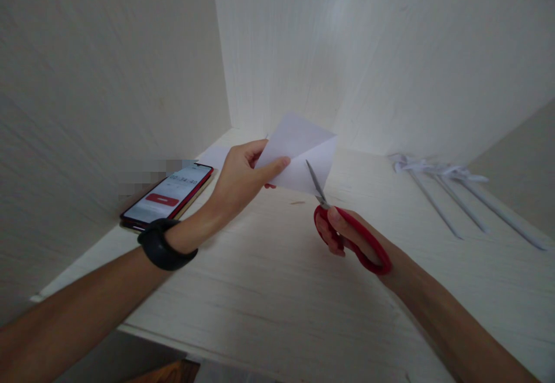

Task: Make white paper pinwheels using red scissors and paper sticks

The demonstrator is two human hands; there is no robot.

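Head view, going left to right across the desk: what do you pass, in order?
Black wristband → phone → left hand → folded white paper → red-handled scissors in the right hand → rolled white paper sticks.

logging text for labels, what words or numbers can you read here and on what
Phone screen: a row of digits like a timer, too blurred to read for sure.
Phone's red button: its label is too small to read.
Patch left of the phone: pixelated, nothing legible.
Paper in the left hand: no print visible.
Scissors in the right hand: no brand visible.
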